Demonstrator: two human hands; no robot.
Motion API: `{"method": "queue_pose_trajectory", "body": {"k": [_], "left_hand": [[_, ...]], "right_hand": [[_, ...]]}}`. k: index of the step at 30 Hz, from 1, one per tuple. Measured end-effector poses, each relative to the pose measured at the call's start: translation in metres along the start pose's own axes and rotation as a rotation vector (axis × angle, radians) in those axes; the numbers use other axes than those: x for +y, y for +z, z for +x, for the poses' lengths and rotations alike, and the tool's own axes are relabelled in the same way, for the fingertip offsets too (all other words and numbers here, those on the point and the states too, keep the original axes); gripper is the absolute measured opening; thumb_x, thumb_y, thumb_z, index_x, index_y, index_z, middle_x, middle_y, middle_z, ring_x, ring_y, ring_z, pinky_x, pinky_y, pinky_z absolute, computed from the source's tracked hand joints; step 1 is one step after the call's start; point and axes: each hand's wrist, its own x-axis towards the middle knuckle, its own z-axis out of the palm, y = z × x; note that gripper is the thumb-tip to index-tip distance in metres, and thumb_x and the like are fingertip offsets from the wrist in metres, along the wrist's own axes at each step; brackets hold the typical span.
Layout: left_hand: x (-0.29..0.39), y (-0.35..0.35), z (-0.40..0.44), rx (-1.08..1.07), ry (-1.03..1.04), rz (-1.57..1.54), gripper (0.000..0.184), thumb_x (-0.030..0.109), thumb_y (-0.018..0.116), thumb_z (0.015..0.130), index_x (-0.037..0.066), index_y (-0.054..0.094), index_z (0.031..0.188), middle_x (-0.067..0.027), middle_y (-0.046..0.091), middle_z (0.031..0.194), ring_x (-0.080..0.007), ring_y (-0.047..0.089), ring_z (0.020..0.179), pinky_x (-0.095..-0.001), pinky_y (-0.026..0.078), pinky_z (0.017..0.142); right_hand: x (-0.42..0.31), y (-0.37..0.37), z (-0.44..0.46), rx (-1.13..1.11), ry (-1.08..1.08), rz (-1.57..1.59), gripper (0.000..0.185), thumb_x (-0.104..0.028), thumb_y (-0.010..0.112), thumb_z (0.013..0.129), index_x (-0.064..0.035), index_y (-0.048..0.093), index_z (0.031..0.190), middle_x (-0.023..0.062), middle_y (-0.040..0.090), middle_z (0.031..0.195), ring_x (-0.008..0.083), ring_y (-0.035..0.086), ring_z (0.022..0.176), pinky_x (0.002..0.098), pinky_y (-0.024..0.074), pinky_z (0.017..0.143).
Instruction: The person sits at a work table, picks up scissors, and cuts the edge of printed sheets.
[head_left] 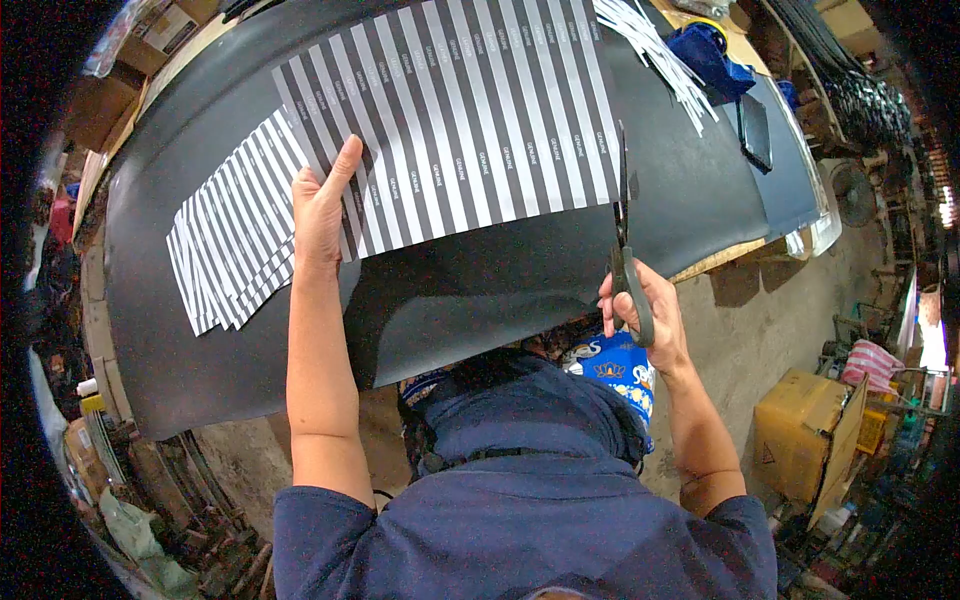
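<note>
My left hand (pixel 322 205) grips the left part of a black-and-white striped sheet (pixel 470 120), thumb on top and the other fingers hidden beneath. Small lettering that reads "GENUINE" runs along the stripes. In my right hand (pixel 655 310) is a pair of scissors (pixel 622 255) with dark handles, my fingers through the loops. The blades point away from me and lie at the sheet's right edge, near its lower right corner. Left of my left hand, a fanned pile of similar striped sheets (pixel 235 225) rests on the black table surface (pixel 500 265).
Loose white strips (pixel 660 60) lie at the table's back right. Beside them are a dark blue cloth (pixel 710 60) and a black flat object (pixel 755 133). A cardboard box (pixel 800 430) stands on the floor to my right, and a fan (pixel 852 192) stands beyond the table.
</note>
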Motion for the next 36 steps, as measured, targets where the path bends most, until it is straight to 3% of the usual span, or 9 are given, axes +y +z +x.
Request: {"method": "queue_pose_trajectory", "body": {"k": [14,36], "left_hand": [[0.0006,-0.0051,0.0019,-0.053,-0.051,-0.038,0.029,0.024,0.067,0.084,-0.001,0.063,0.097,-0.0078,0.066,0.085,-0.0095,0.063,0.068,-0.0204,0.051,0.059],[0.0022,-0.0022,0.0017,-0.016,-0.039,-0.051,0.027,0.023,0.066,0.085,-0.001,0.062,0.095,-0.0101,0.066,0.08,-0.0101,0.064,0.062,-0.02,0.052,0.053]], "right_hand": [[-0.0033,-0.0018,0.0021,-0.011,0.037,-0.001,0.022,-0.022,0.065,0.084,-0.0027,0.054,0.085,0.0019,0.052,0.068,0.0081,0.051,0.054,0.0223,0.0449,0.048],[-0.0026,-0.0029,0.0061,0.002,0.115,0.048,0.013,-0.014,0.063,0.084,-0.0028,0.056,0.084,0.0017,0.052,0.064,0.0078,0.051,0.051,0.022,0.0451,0.045]]}}
